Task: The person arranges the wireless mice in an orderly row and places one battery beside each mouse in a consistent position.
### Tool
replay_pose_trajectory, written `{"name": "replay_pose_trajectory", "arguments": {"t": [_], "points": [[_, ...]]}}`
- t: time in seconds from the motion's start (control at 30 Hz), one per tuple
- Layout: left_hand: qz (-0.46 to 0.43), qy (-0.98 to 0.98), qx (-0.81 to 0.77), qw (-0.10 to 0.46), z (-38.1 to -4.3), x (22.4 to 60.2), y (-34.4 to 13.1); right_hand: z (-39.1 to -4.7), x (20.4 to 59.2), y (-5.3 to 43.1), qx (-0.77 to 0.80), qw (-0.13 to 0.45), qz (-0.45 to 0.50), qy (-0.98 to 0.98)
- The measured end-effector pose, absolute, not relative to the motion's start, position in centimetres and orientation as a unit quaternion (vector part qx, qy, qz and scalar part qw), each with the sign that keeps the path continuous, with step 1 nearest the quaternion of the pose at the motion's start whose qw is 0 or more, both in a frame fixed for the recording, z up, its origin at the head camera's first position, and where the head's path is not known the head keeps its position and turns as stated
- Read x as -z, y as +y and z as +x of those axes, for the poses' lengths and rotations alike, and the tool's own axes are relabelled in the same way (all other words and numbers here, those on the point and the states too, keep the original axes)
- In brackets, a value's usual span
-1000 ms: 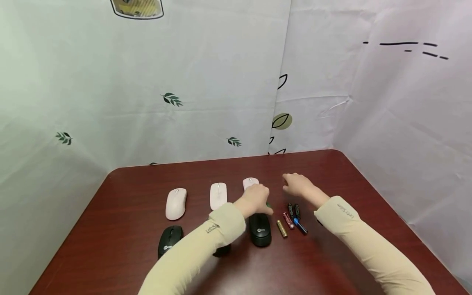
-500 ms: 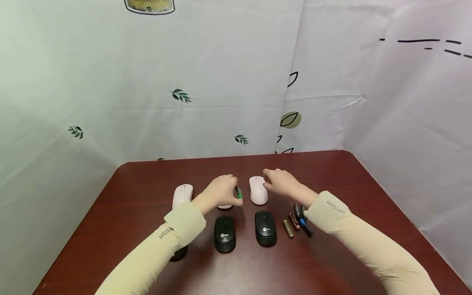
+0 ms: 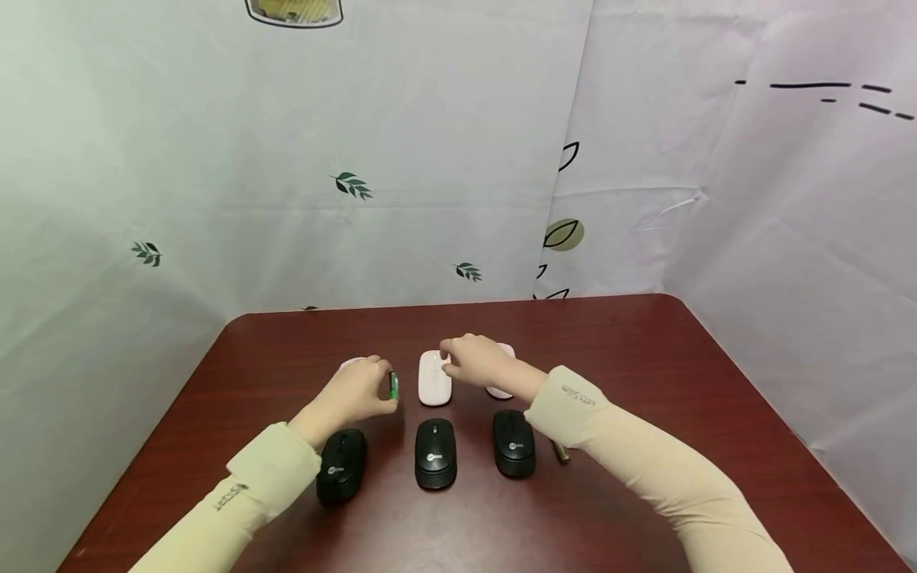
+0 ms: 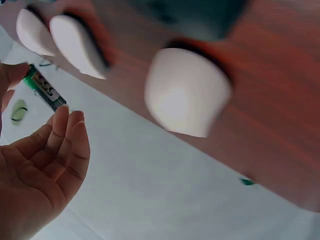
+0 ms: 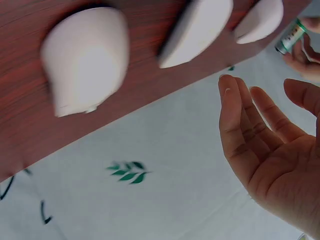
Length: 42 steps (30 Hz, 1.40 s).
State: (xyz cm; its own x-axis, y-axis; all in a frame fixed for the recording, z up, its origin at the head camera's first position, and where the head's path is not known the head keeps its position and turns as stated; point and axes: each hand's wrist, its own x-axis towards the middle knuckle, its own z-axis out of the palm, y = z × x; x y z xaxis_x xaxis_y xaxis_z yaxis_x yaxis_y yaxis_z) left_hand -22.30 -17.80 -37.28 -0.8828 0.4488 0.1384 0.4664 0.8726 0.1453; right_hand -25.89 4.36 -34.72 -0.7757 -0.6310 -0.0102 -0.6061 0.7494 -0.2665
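A green battery (image 4: 45, 87) is pinched at its two ends between the thumb and fingertips of my left hand (image 3: 358, 390). That hand is over the left white mouse (image 3: 350, 362), hiding most of it in the head view. My right hand (image 3: 476, 360) holds nothing; its fingers are loosely bent, and its fingertips overlap the middle white mouse (image 3: 433, 383) in the head view. Behind the right wrist, the right white mouse (image 3: 501, 392) is partly covered.
Nearer the front stand a left black mouse (image 3: 342, 465), a middle black mouse (image 3: 435, 454) and a right black mouse (image 3: 514, 444). A gold battery (image 3: 562, 453) peeks out below the right sleeve. White printed cloth (image 3: 430, 159) hangs behind the table.
Both hands have moved left over the row of white mice, the left hand carrying the green battery. The right sleeve now covers most of the loose batteries.
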Motion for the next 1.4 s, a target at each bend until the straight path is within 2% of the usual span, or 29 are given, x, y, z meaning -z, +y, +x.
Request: {"name": "replay_pose_trajectory", "arguments": {"t": [0.27,0.53,0.73,1.03,1.4], "points": [[-0.177,-0.978,0.106,0.023,-21.9,38.1,-22.4,-26.1,35.1,0.3,0.145,0.064,-0.352,0.922],[-0.141,-0.984,0.106,0.005,-22.5,38.6,-25.6,-25.9,37.2,-4.5,0.133,0.088,-0.374,0.914],[-0.138,-0.989,0.040,0.024,-23.5,39.0,-27.6,-26.3,38.7,-7.9,0.093,0.133,-0.410,0.898],[-0.173,-0.985,-0.005,-0.004,-25.4,39.7,-27.7,-26.6,39.4,-10.0,0.014,0.136,-0.403,0.905],[-0.151,-0.986,0.037,-0.054,-26.4,39.9,-27.7,-27.5,38.3,-10.7,0.013,0.163,-0.397,0.903]]}}
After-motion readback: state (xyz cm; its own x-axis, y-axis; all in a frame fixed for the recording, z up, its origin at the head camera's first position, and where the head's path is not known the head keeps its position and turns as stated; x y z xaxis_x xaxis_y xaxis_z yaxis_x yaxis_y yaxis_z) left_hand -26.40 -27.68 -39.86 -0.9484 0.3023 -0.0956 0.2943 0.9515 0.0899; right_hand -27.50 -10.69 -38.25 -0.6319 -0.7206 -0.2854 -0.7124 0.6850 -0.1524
